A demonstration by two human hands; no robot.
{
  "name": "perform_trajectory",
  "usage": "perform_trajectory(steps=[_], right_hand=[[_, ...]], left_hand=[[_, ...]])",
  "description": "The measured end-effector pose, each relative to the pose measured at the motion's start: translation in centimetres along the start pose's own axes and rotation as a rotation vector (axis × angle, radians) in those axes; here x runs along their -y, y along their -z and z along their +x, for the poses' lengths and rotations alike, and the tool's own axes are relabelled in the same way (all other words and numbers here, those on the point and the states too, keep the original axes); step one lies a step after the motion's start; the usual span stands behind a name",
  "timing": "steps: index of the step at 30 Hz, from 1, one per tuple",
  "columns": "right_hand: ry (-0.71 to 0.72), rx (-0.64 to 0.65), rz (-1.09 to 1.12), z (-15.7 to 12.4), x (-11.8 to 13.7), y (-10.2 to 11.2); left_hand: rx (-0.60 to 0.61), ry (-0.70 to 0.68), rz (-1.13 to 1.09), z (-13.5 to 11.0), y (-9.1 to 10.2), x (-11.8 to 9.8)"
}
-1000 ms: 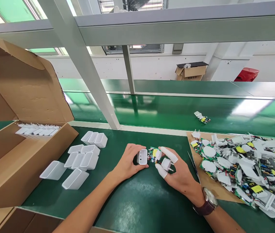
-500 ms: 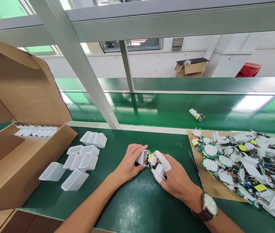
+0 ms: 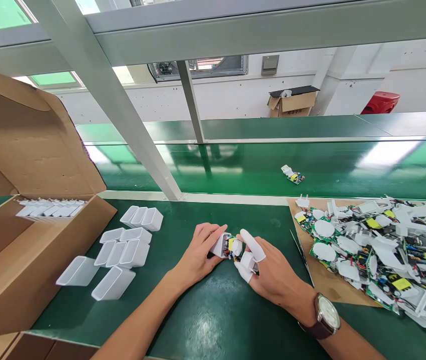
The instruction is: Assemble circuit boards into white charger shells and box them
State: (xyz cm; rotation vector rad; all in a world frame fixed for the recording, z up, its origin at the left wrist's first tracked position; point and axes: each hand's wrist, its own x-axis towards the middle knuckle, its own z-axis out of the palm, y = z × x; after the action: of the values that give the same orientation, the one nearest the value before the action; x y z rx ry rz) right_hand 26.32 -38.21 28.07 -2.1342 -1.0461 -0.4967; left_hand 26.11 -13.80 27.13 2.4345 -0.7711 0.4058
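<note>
At the middle of the green bench, my left hand [image 3: 198, 251] is closed around a small white plastic housing [image 3: 219, 245]. My right hand [image 3: 275, 267], white covers on its thumb and forefinger, grips a circuit board [image 3: 231, 244] with a yellow-wrapped part and a white end piece [image 3: 248, 260]. The board's left end sits at the housing's open mouth, partly inside it; how deep is hidden. White tub-shaped housings [image 3: 134, 252] stand in a group left of my left hand. Right of my right hand lies a heap of circuit boards with white plastic parts [image 3: 378, 245].
An open cardboard box [image 3: 58, 255] at the left holds a row of white pieces [image 3: 51, 208]. Cardboard [image 3: 335, 287] lies under the heap. One board with a white part [image 3: 293, 174] rests on the green belt [image 3: 235, 170] behind the bench. A slanting metal post [image 3: 122, 115] rises at the back left.
The view has shifted slightly. The lone board on the belt has moved a little to the left. Both hands keep nearly the same hold, with the board still at the housing's mouth.
</note>
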Motion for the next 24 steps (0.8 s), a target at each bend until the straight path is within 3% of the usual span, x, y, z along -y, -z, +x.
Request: perform_trajectory(steps=[24], right_hand=[[0.016,0.033,-0.046,-0.42,-0.05,-0.57]], left_hand=[[0.015,-0.028,0.009,0.15,-0.11,-0.47]])
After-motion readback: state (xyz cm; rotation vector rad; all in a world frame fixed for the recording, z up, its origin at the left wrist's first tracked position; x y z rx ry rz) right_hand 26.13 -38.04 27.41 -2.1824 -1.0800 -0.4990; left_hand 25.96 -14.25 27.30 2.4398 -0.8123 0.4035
